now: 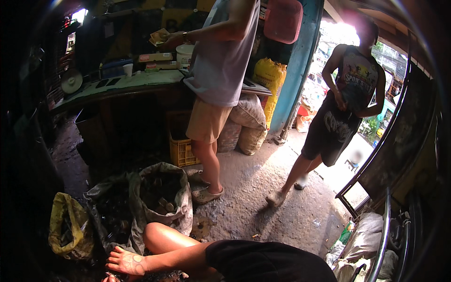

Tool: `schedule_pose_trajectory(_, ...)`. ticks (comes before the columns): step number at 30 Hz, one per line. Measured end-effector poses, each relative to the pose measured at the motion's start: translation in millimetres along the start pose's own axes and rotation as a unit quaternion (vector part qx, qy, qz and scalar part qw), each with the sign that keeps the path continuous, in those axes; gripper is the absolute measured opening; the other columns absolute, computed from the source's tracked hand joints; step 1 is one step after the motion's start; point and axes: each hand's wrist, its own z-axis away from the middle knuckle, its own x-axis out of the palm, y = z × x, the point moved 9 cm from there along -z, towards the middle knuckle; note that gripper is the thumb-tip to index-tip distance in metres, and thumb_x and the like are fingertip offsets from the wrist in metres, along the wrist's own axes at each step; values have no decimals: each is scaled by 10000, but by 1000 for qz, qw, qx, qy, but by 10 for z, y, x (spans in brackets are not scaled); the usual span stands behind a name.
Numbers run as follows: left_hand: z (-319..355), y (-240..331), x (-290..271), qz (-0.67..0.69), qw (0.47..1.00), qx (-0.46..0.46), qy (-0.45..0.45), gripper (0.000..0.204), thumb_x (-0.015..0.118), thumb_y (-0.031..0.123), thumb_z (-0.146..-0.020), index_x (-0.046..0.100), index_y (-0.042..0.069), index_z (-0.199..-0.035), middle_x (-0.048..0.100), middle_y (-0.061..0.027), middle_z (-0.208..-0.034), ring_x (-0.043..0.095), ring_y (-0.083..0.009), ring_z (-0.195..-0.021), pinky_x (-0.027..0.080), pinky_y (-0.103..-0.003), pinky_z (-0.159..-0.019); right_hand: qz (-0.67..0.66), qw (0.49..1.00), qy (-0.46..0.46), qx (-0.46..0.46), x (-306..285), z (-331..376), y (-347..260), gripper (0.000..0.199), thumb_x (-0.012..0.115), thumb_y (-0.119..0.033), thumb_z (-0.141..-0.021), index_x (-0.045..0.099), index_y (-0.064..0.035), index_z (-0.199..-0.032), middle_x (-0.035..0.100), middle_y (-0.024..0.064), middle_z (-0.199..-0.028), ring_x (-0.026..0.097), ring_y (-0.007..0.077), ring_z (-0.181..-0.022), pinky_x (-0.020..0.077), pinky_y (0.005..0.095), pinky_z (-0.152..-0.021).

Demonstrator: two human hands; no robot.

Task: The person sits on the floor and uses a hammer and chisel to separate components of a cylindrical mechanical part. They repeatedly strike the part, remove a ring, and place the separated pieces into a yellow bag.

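Note:
Neither of my hands shows in the head view. A bent bare leg [178,256] in black shorts [268,263] comes in from the lower edge, and its bare foot [127,262] rests at the lower left. Below that foot a small skin-coloured part is cut off by the lower edge; I cannot tell what it is. Beside the knee stands an open, dirty whitish sack [181,188] with dark scrap-like pieces inside. Left of it are another open sack [101,199] with dark contents and a yellow sack [70,230].
A person [218,70] stands by a long table [112,90], holding what look like banknotes [159,36]. Another person [347,94] stands in the bright doorway. A yellow crate [183,151] and filled sacks [249,115] sit under the table. Metal tubes [383,235] and white bags [366,232] lie lower right.

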Motion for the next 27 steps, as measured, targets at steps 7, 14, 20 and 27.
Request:
schedule_pose_trajectory(7, -45, -479, 276, 210, 970, -63, -104, 137, 621, -10, -904, 664, -124, -967, 685, -176, -939, 628, -234, -833, 525, -334, -731, -79, 987, -92, 103, 554, 57, 431, 969, 867, -328, -449, 504, 19, -1277, 607, 160, -1184, 551, 331, -1188, 300, 539, -1069)
schedule_pose_trajectory(14, -56, 108, 387, 30, 992, 14, -123, 180, 611, 73, -921, 707, -71, -870, 698, -107, -785, 622, -213, -714, 493, -338, -678, 38, 995, -32, 91, 840, 262, 750, 734, 815, -276, -484, 543, -7, -1110, 621, 109, -995, 593, 303, -1080, 308, 514, -1067)
schedule_pose_trajectory(20, -51, 60, 130, -74, 997, -1, -23, 251, 618, 203, -943, 719, -21, -893, 711, -148, -796, 633, -260, -690, 489, -378, -666, 34, 997, -33, 57, 355, 9, 329, 645, 789, -272, -521, 548, -23, -1065, 607, 97, -948, 595, 291, -1003, 333, 495, -1020)
schedule_pose_trajectory(27, -77, 408, 150, -75, 996, 41, 0, 253, 616, 214, -945, 722, 1, -858, 706, -152, -785, 648, -274, -685, 502, -382, -659, -1, 999, 14, 47, 69, 55, 312, 632, 754, -289, -571, 534, 8, -1084, 589, 147, -981, 577, 341, -976, 344, 502, -1013)
